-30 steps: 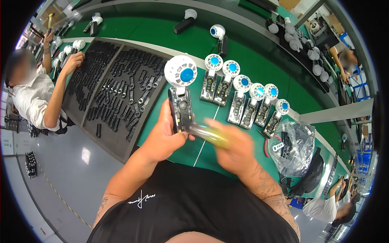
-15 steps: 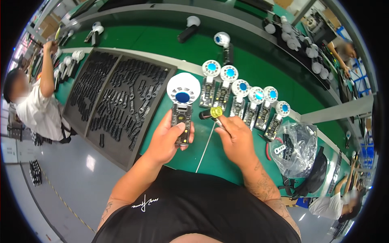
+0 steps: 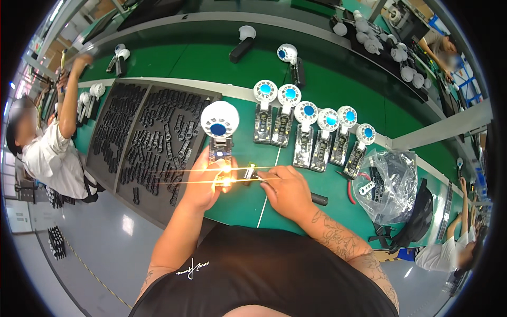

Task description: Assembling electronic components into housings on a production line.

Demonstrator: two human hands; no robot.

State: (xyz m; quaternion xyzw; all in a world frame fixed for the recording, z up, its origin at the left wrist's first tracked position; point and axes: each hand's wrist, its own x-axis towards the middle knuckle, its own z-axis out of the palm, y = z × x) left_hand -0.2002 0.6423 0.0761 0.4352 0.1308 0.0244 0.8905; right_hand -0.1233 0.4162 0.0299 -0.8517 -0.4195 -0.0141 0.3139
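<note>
My left hand (image 3: 198, 185) is wrapped round the dark handle of a handheld device with a round white head (image 3: 219, 119). Its head is slotted, with a blue disc in the middle. Bright orange glare streaks from the handle and hides part of it. Closed round a small mallet (image 3: 250, 172), my right hand (image 3: 288, 191) is just right of the device; the mallet's black grip sticks out behind the palm. Whether the mallet touches the handle cannot be made out. Several similar devices (image 3: 303, 145) with clear handles lie in a row beyond my right hand.
A dark divided tray (image 3: 150, 148) of black parts is on the left. To the right are a clear plastic bag (image 3: 388, 185) of parts and a black pouch (image 3: 414, 216). A green conveyor (image 3: 206, 61) runs behind, carrying devices. Co-workers (image 3: 50, 142) are on both sides.
My left hand has lowered the device slightly and moved it left. The mallet has come down and left toward its handle, where bright glare now shows. The view has shifted slightly.
</note>
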